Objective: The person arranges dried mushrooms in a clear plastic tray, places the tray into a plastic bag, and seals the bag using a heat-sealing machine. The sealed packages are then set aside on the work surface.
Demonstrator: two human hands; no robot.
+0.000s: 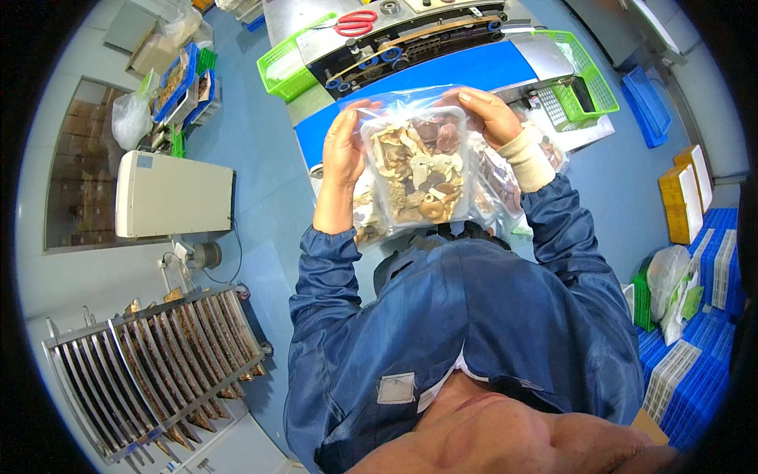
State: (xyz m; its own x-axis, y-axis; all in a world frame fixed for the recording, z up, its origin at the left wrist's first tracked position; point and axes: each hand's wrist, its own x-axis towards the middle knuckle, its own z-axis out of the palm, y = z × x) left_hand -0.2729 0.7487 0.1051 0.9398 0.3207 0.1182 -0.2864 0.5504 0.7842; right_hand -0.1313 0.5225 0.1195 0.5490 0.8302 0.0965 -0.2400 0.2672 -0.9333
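Note:
A clear plastic bag (408,101) is held up before my chest, its top edge pointing toward the sealing machine (408,50). Inside it sits a clear tray of dried mushroom pieces (421,166), cream, brown and purplish. My left hand (344,145) grips the bag's upper left side. At the upper right corner my right hand (490,115) pinches the film, thumb on top. Below and beside the tray lie more bagged mushroom packs (500,172), partly hidden by it and my right forearm. The blue conveyor belt (444,74) runs just beyond my hands.
Red-handled scissors (356,23) rest by the machine. Green baskets stand at its left (290,71) and right (583,89). A rack of loaded trays (157,367) and a beige cabinet (174,194) are on my left. Blue crates (687,379) and foam boxes (681,201) stand right.

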